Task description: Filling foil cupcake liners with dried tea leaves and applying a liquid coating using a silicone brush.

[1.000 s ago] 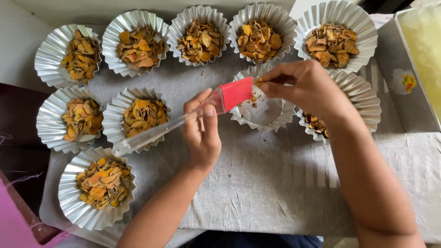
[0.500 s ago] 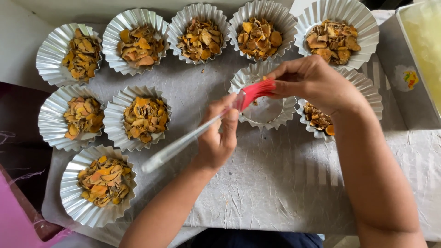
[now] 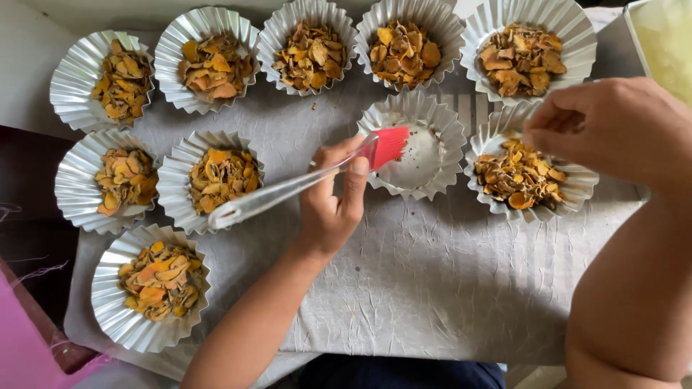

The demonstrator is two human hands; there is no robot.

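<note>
A person's left hand [image 3: 333,209] grips a brush [image 3: 306,181] with a clear handle and red bristles, fingers and thumb closed around the handle near its head. The red bristles rest over the near rim of an almost empty foil cup [image 3: 414,144], which holds only a few dark specks and stands in the middle of the table [image 3: 432,288], one row in from the far edge. The clear handle slants back toward the left edge, its end lying over the rim of a filled cup [image 3: 213,180].

The right hand [image 3: 613,126] hovers near the right edge, above another foil cup [image 3: 530,173] heaped with dried orange-yellow slices. Its fingers are curled in, with the fingertips [image 3: 537,137] pinched together; whether they hold a slice cannot be told. The two hands are well apart, with the near-empty cup between them.

Five filled cups line the far edge of the table, the one at the far right [image 3: 530,47] sitting just beyond the right hand. Two filled cups sit in the second row toward the left edge, and a single one [image 3: 151,288] stands near the left front corner. All rest on a creased grey cloth covering the table. A pale tray [image 3: 663,36] shows at the far right corner, and a pink object [image 3: 29,346] lies past the left front corner.
</note>
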